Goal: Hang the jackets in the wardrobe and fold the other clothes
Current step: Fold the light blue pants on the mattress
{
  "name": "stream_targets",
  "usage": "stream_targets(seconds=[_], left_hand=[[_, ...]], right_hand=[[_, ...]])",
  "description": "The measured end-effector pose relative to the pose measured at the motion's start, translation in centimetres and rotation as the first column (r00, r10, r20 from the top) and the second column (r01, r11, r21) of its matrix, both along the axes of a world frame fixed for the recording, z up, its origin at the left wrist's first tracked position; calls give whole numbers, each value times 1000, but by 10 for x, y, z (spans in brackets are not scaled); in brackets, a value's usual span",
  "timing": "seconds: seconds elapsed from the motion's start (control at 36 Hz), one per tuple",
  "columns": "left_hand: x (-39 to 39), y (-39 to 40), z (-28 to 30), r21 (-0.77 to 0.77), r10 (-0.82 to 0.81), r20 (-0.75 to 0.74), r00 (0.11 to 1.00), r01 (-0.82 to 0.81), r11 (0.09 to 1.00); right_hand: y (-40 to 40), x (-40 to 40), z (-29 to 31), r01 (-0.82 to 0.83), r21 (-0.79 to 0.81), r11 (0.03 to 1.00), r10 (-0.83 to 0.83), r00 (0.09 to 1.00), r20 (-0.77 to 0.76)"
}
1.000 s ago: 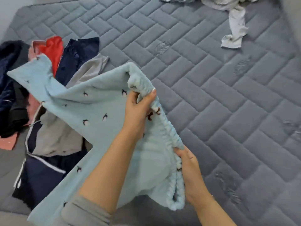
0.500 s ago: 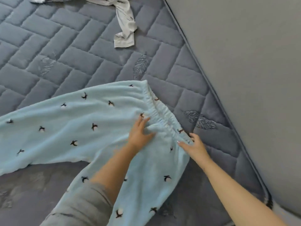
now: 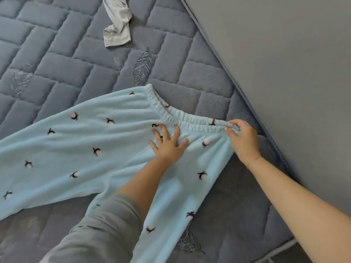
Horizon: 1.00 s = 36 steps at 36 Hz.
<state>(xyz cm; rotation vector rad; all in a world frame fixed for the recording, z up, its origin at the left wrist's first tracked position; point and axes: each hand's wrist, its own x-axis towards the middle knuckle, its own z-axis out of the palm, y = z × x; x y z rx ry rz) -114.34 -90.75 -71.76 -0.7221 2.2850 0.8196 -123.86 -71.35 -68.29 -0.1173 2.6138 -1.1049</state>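
Note:
Light blue fleece pyjama trousers (image 3: pixel 91 147) with small penguin prints lie spread on the quilted grey-blue mattress (image 3: pixel 62 73). One leg runs off to the left, the other toward the bottom edge. My left hand (image 3: pixel 168 144) presses flat on the fabric just below the elastic waistband, fingers spread. My right hand (image 3: pixel 242 140) pinches the right end of the waistband near the mattress's right edge.
A crumpled light grey garment (image 3: pixel 117 25) lies on the mattress at the top centre. A plain grey wall or panel (image 3: pixel 284 73) runs along the mattress's right edge.
The trousers went from being held up by the waistband to lying flat on the mattress. My left hand opened onto the fabric and my right hand moved right, stretching the waistband.

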Motion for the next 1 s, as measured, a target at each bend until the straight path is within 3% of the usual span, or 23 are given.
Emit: stream_targets(seconds=[0.06,0.11,0.17,0.25,0.33,0.47,0.61,0.78,0.83,0.89,1.0], left_hand=[[5,0,2,-11,3,-36,999,-3,1000],[18,-3,6,11,33,-136,990,-31,999],[37,-7,13,146,165,-271,948,-128,981],[82,-9,28,379,454,-330,827,-325,866],[145,-12,37,388,544,-317,777,-417,822],[280,-24,34,203,545,-286,788,-506,838],[422,-48,30,-111,664,-195,722,-689,717],[568,-74,25,-290,748,-90,657,-736,611],[602,-82,23,-322,718,-69,692,-697,641],[630,-93,21,-363,632,20,775,-583,727],[670,-108,25,-376,417,206,885,-321,869]], right_hand=[[1,4,-5,-45,88,995,36,994,101],[3,18,-10,-24,78,997,6,974,228],[4,41,-9,165,-45,985,-138,925,355],[3,85,-8,488,-142,861,-352,774,527],[-6,143,-8,555,-153,817,-332,672,662],[-29,263,-9,538,-152,829,-212,554,805],[-54,379,-10,500,-160,851,-68,408,911],[-73,489,-15,538,-135,832,-36,296,955],[-78,519,-16,573,-141,808,-6,248,969],[-84,547,-16,586,-139,799,25,198,980],[-93,603,-16,503,-121,856,47,157,986]])
